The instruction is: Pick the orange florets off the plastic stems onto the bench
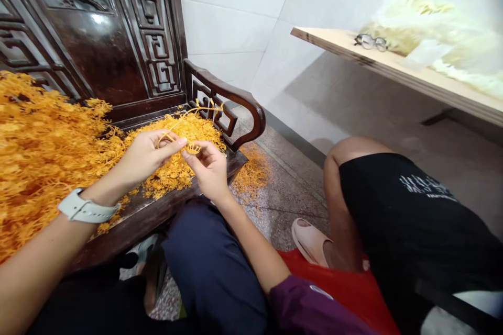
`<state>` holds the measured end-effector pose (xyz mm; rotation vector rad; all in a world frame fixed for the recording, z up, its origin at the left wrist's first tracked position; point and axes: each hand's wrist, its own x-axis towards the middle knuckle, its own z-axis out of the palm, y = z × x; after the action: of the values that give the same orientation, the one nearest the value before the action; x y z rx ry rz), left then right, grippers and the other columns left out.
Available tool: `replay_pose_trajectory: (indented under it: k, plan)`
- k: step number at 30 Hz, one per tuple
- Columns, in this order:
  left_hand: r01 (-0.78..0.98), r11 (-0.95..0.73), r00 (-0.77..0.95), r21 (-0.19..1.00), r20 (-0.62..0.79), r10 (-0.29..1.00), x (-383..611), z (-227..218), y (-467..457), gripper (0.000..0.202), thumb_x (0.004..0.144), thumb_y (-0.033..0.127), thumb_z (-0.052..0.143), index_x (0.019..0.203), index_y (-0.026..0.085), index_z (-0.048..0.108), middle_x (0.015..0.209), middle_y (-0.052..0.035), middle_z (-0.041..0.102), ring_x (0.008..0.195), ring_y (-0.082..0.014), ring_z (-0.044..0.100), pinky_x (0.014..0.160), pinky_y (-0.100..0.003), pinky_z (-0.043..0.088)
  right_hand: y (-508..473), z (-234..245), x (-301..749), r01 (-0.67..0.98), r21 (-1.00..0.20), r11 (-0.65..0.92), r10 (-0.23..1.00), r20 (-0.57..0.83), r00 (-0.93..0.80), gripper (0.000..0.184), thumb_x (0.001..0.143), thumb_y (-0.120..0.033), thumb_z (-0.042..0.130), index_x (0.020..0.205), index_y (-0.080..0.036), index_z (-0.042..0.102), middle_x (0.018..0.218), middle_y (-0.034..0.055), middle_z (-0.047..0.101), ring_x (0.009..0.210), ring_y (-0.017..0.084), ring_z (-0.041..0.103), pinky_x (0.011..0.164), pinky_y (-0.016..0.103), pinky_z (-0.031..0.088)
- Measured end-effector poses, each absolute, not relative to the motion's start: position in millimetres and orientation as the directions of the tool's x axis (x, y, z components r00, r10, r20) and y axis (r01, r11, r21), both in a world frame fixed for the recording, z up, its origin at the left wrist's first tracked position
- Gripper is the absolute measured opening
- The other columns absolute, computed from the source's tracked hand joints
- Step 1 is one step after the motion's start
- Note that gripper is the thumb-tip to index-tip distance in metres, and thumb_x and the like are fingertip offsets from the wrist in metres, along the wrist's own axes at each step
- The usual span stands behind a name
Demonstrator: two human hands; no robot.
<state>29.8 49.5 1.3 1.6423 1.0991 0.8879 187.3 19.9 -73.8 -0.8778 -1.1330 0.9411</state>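
Note:
My left hand [147, 154] and my right hand [208, 167] meet over the dark wooden bench [149, 214]. Both pinch a small orange plastic sprig [187, 142] between thumb and fingers. A thin orange strand loops up from it toward the bench armrest [236, 102]. A pale watch band [84, 209] wraps my left wrist. Just beyond my hands lies a small heap of orange sprigs [176, 172]. A much larger orange pile [43, 152] covers the bench seat at the left.
Another person's bare knee [346, 167], black shorts and a pink sandal [310, 241] are at the right. Orange bits [253, 172] lie on the speckled floor. A plywood tabletop [393, 68] carries glasses [371, 42] and a bag of pale yellow material [436, 26].

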Motion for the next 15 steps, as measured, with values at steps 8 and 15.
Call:
replay_pose_trajectory:
  k: [8, 15]
  plan:
    - [0.161, 0.003, 0.35, 0.987, -0.06, 0.935, 28.1, 4.7, 48.3, 0.04, 0.073, 0.045, 0.095, 0.08, 0.017, 0.067, 0.061, 0.0051, 0.047, 0.053, -0.0073, 0.035, 0.05, -0.023, 0.024, 19.9, -65.9, 195.3, -0.28, -0.918, 0.279, 0.96, 0.263, 0.095, 0.048, 0.065, -0.038, 0.1, 0.103, -0.024, 0.073, 0.089, -0.0005, 0.07, 0.077, 0.015, 0.061, 0.072, 0.031, 0.055]
    - [0.275, -0.007, 0.467, 0.961, -0.127, 0.875, 26.6, 8.0, 46.7, 0.041, 0.079, 0.05, 0.091, 0.084, 0.017, 0.066, 0.06, 0.0056, 0.047, 0.052, -0.0082, 0.035, 0.049, -0.023, 0.025, 17.6, -60.6, 208.8, -0.327, -0.92, 0.216, 0.976, 0.214, 0.041, 0.045, 0.067, -0.044, 0.099, 0.097, -0.023, 0.074, 0.087, -0.001, 0.07, 0.078, 0.014, 0.062, 0.076, 0.031, 0.058]
